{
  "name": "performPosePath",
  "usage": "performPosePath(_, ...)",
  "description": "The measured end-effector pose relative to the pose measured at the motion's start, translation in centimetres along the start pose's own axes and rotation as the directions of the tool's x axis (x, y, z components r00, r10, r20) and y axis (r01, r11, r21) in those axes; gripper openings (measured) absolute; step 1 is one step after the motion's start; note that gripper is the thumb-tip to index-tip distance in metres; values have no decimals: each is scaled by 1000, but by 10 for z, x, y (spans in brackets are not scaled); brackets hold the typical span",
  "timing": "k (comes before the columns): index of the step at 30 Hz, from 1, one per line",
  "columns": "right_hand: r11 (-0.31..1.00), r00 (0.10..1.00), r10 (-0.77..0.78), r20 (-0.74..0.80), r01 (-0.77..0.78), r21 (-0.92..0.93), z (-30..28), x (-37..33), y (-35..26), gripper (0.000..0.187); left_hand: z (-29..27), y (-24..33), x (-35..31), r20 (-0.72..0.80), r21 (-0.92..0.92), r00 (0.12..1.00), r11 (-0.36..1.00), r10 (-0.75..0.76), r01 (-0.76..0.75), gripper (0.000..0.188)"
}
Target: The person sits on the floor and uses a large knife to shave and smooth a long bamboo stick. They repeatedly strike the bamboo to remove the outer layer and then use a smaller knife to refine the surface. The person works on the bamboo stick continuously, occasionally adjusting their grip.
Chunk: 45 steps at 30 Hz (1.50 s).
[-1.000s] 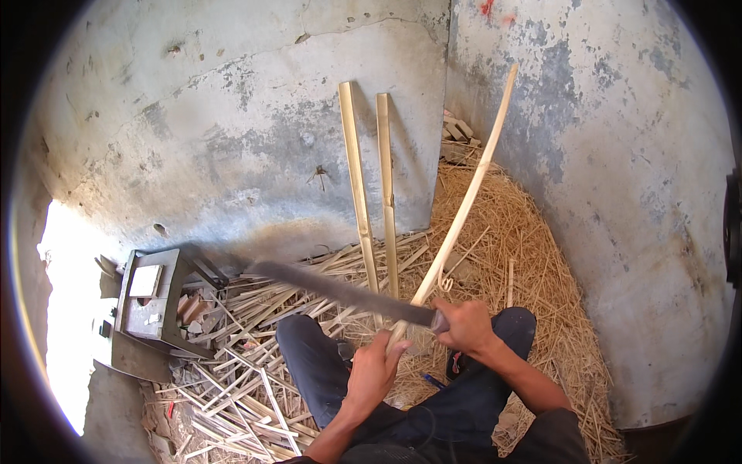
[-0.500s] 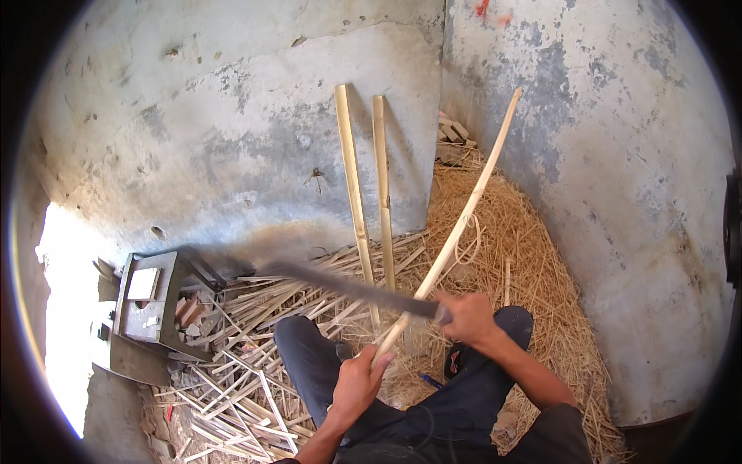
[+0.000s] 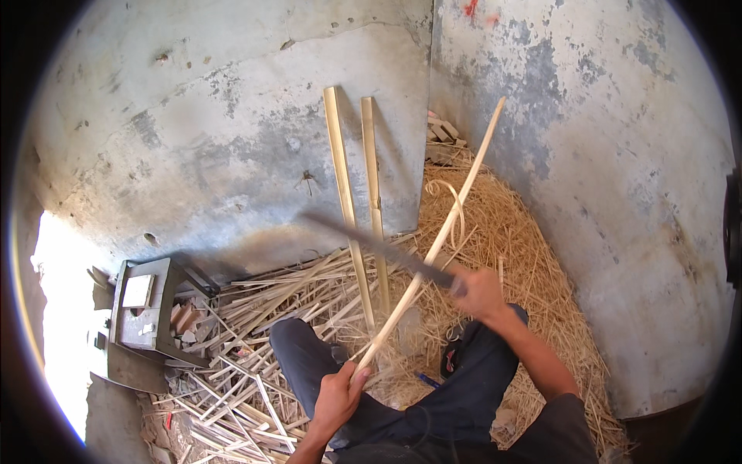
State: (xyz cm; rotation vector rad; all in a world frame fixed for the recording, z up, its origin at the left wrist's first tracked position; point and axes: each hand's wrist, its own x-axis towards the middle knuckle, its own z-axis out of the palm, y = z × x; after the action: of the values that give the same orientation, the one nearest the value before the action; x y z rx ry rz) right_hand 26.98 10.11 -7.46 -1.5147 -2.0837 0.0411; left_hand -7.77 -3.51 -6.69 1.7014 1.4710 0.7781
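Observation:
My left hand (image 3: pixel 337 398) is closed around the lower end of a long pale bamboo strip (image 3: pixel 444 232), which slants up and away to the right. A thin curled shaving (image 3: pixel 461 219) hangs from the strip's upper half. In my right hand (image 3: pixel 481 294) is the handle of a long dark knife (image 3: pixel 371 244), blurred by motion. Its blade points to the upper left and crosses the strip near the handle; whether the edge touches the wood I cannot tell. My fingers wrap the handle, hiding most of it.
Two split bamboo pieces (image 3: pixel 342 178) lean against the grey wall (image 3: pixel 232 139). Cut strips (image 3: pixel 255 387) litter the floor at left, and a heap of shavings (image 3: pixel 525 309) lies at right. A wooden stool-like frame (image 3: pixel 158 309) lies at far left. A blue pen-like object (image 3: pixel 427 380) rests between my legs.
The knife and my right hand have moved up and slightly right along the strip. My left hand has shifted lower left with the strip's end. The curled shaving now sits higher.

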Motion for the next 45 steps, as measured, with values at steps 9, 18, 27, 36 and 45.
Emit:
performPosePath(9, 922, 917, 359, -173, -377, -86, -40, 45, 107, 28, -41, -53, -41, -3, 194, 996, 977, -90, 89, 33)
performPosePath(18, 876, 817, 470, -333, -480, 58, -64, 5, 192, 25, -66, -86, -66, -178, 177, 974, 970, -137, 169, 36)
performPosePath(27, 783, 813, 576, -84, -519, 344, -20, -28, 103, 37, -34, -48, -11, -195, -24, 979, 999, -51, 47, 30)
performPosePath(36, 228, 672, 575, 466, -679, 698, -57, -17, 64, 38, 8, -16, 23, -180, -171, 983, 985, -27, -4, 24)
performPosePath(45, -149, 890, 417, 185, -134, 980, -43, 10, -44, 46, 19, 38, 36, -225, -47, 963, 985, 151, -165, 25)
